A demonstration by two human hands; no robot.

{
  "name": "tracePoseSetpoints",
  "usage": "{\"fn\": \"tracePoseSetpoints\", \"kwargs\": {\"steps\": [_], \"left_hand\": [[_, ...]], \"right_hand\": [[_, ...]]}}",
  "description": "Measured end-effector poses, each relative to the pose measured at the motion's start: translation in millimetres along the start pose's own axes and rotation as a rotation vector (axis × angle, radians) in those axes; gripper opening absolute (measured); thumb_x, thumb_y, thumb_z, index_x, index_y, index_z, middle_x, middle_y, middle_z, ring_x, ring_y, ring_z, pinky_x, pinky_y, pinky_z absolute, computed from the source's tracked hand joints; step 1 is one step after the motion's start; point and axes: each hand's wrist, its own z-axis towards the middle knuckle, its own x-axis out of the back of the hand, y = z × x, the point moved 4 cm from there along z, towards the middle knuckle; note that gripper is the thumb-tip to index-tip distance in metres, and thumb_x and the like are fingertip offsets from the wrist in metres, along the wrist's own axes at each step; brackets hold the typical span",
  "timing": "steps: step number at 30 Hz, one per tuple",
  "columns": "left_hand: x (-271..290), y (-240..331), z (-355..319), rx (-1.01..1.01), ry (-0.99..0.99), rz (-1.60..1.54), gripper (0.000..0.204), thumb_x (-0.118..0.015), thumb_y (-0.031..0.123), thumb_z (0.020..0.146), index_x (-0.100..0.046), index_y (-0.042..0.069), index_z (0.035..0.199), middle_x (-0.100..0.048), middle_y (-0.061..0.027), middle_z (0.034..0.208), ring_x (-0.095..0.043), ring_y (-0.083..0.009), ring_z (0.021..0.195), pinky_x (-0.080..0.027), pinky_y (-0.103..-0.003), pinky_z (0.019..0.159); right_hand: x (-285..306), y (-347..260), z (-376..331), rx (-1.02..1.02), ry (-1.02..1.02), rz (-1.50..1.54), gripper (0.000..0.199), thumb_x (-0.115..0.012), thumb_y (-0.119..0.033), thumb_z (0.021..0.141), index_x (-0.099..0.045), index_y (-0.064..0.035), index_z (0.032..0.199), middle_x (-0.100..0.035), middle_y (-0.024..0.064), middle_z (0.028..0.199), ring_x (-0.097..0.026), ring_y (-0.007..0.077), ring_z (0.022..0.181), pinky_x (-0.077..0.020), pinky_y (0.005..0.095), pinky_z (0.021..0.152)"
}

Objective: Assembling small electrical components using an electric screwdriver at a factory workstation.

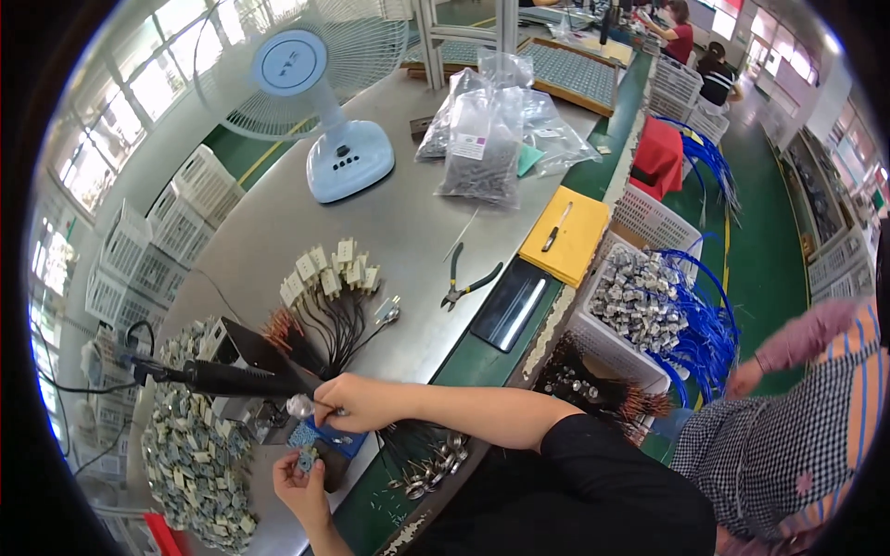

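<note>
My left hand point(301, 486) is low on the metal table, its thumb and fingers closed on a small pale blue-green part point(308, 458). Just above it, my right hand point(348, 404) is closed in a pinch by a round silver end piece point(300, 406) that seems to be on a dark cable; its exact grip is partly hidden. A blue tray point(345, 439) with tiny light-blue pieces sits between and below my hands. Left of my right hand is a black cylindrical tool point(236, 378). Black cables with cream connectors point(332, 274) fan out beyond it.
Small grey-white parts point(199, 463) are heaped at left. Cables with silver ends point(436, 468) lie near the edge. Pliers point(464, 278), a phone point(512, 304), a yellow envelope point(565, 236), plastic bags point(482, 139) and a fan point(350, 162) occupy the table. A person point(779, 426) stands at right.
</note>
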Motion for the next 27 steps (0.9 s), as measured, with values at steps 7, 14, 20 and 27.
{"fn": "tracePoseSetpoints", "kwargs": {"steps": [7, 14, 20, 27], "left_hand": [[26, -9, -1, -0.002, 0.040, -0.013, 0.043, -0.076, -0.013, 0.085, -0.057, -0.002, 0.123, -0.061, -0.0134, 0.127, -0.065, -0.0207, 0.113, -0.054, -0.033, 0.099], [42, 5, -22, -0.150, 0.043, 0.178, 0.039, -0.080, -0.010, 0.083, -0.066, -0.001, 0.118, -0.066, -0.0105, 0.119, -0.066, -0.0215, 0.113, -0.054, -0.033, 0.097], [-18, 74, -10, -0.242, -0.093, 0.146, 0.048, -0.084, -0.013, 0.079, -0.067, -0.003, 0.123, -0.067, -0.0144, 0.123, -0.067, -0.0221, 0.115, -0.058, -0.035, 0.098], [-14, 92, -10, -0.351, -0.103, 0.039, 0.046, -0.083, -0.016, 0.079, -0.066, -0.005, 0.121, -0.066, -0.0182, 0.124, -0.068, -0.0242, 0.118, -0.061, -0.036, 0.098]], "right_hand": [[20, -7, 3, -0.037, 0.091, -0.011, 0.016, -0.070, -0.006, 0.084, -0.079, -0.0019, 0.097, -0.074, 0.0124, 0.092, -0.072, 0.0249, 0.086, -0.0561, 0.0364, 0.078], [7, 0, 8, -0.059, 0.034, -0.081, 0.018, -0.073, -0.007, 0.084, -0.080, -0.0041, 0.101, -0.078, 0.0128, 0.094, -0.076, 0.0276, 0.087, -0.0581, 0.0390, 0.076], [16, -16, 4, -0.082, 0.056, -0.155, 0.015, -0.072, 0.005, 0.084, -0.078, -0.0016, 0.096, -0.076, 0.0128, 0.090, -0.073, 0.0247, 0.083, -0.0559, 0.0352, 0.075], [-4, -13, 14, -0.109, 0.015, -0.138, 0.015, -0.073, 0.007, 0.084, -0.077, -0.0010, 0.096, -0.075, 0.0116, 0.090, -0.072, 0.0233, 0.081, -0.0558, 0.0339, 0.073]]}}
